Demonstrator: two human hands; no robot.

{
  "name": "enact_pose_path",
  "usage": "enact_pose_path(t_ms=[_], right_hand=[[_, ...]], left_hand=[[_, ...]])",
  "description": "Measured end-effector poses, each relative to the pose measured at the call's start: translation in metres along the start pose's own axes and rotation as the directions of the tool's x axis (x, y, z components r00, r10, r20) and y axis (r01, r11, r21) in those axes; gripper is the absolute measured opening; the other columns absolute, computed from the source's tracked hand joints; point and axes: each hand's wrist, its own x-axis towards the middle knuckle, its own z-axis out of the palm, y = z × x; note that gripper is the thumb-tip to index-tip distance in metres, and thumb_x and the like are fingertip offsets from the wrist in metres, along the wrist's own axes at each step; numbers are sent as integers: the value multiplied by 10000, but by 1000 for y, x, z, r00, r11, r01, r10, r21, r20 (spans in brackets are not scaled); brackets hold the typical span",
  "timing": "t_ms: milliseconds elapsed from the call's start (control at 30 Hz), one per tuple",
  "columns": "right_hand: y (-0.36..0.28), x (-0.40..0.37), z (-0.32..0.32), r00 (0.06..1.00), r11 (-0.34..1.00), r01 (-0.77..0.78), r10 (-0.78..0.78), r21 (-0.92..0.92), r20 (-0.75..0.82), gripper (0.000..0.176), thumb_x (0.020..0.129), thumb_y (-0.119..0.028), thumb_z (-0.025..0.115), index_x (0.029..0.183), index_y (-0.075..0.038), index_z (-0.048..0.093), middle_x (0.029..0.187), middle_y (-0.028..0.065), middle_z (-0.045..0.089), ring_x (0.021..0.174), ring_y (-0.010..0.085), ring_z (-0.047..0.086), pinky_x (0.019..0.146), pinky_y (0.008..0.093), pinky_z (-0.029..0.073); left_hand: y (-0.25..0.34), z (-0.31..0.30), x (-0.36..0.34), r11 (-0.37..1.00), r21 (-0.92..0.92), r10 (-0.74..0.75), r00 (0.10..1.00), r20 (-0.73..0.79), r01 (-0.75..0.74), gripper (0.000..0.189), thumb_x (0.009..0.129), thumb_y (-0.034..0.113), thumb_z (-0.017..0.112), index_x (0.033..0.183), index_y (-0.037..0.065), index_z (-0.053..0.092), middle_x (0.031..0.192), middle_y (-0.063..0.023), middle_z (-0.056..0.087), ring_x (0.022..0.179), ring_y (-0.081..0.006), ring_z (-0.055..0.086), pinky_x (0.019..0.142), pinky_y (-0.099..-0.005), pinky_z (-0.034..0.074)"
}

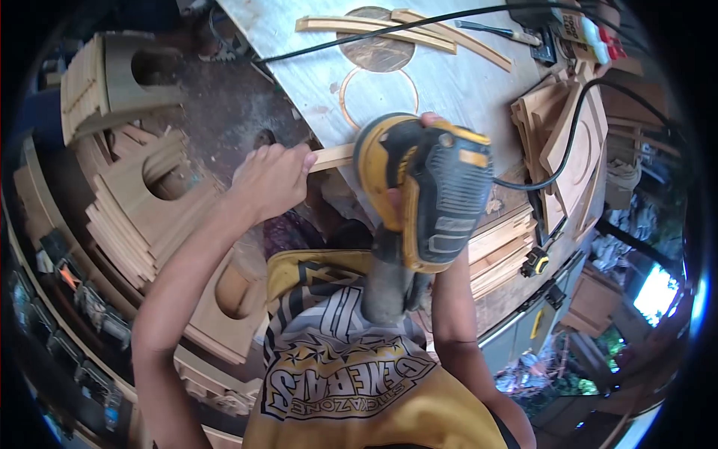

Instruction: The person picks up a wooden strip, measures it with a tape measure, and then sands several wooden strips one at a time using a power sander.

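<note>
My left hand [273,178] is closed around one end of a narrow wooden strip [334,157] at the table's near-left edge. The strip's other end passes out of sight behind a yellow and black power sander [450,198]. My right hand [431,118] grips the sander; its body hides most of that hand, with fingertips showing at the top and side. The sander's round head overlaps the strip in this view, and a grey dust bag [383,288] hangs below it.
Curved wooden strips [374,31], a brush-like tool [497,32] and a black cable [321,51] lie across the table [299,71]. Cut panels [572,146] and a tape measure [535,261] sit right. Stacked panels with round holes [127,217] stand left; bottles [591,37] are back right.
</note>
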Motion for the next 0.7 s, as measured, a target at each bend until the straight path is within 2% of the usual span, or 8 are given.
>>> enact_pose_path(t_ms=[33,200,233,267,367,533,600,700], right_hand=[[2,0,4,1000,1000,-18,19,-14,22,775,701,-195,885,1360,-45,506,1337,99,526,1192,214,534,1007,356,468],[4,-3,18,1000,954,19,-15,-298,14,476,1082,-262,266,1244,78,556,1223,198,629,1147,262,603,1052,398,460],[7,-6,11,1000,937,3,-4,-350,-2,471,899,-214,572,1298,30,518,1252,150,585,1125,226,598,1004,366,483],[9,-10,2,1000,917,-14,5,-400,-21,764,716,-165,877,1353,-18,480,1281,102,541,1102,189,592,956,334,506],[-17,-9,2,999,794,-49,38,-606,-30,723,778,-168,835,1374,-25,451,1322,78,508,1114,192,578,948,321,505],[8,-20,9,995,833,97,-89,-544,40,722,753,-167,845,1346,-38,454,1275,78,505,1104,163,561,931,301,501],[0,-21,13,991,937,-73,29,-340,-132,427,880,-218,670,1216,31,584,1246,159,602,1152,256,598,1077,389,427],[-3,-20,12,983,924,-18,-54,-383,-178,630,747,-239,845,1245,21,561,1235,142,602,1137,232,599,1041,378,458]], left_hand=[[2,1,1,1000,-7,2,1000,1,-2,290,1004,212,425,900,-5,588,744,-294,606,804,-511,588,750,-584,450],[3,7,-2,997,-68,-28,1000,5,28,306,1005,230,428,922,1,614,763,-272,639,798,-489,615,765,-564,467],[3,8,-2,997,-51,-48,999,8,49,322,1007,251,435,947,7,637,783,-259,662,800,-474,635,785,-552,477],[3,9,-3,997,-62,-52,999,9,52,322,1007,251,435,947,7,637,783,-259,662,800,-474,635,785,-552,477],[4,11,-3,997,-61,-43,999,-2,43,313,1006,249,436,968,12,637,789,-255,665,808,-459,643,780,-547,476],[11,19,-2,994,-103,-52,997,-55,46,290,1011,213,413,893,-4,565,706,-274,607,740,-489,600,704,-570,449],[11,20,-2,993,-102,-57,997,-53,51,303,1018,222,406,882,-3,557,708,-276,607,741,-491,598,701,-574,444],[11,18,0,991,-112,-75,996,-41,70,331,1032,241,390,862,-2,538,712,-280,604,743,-498,590,698,-581,435]])
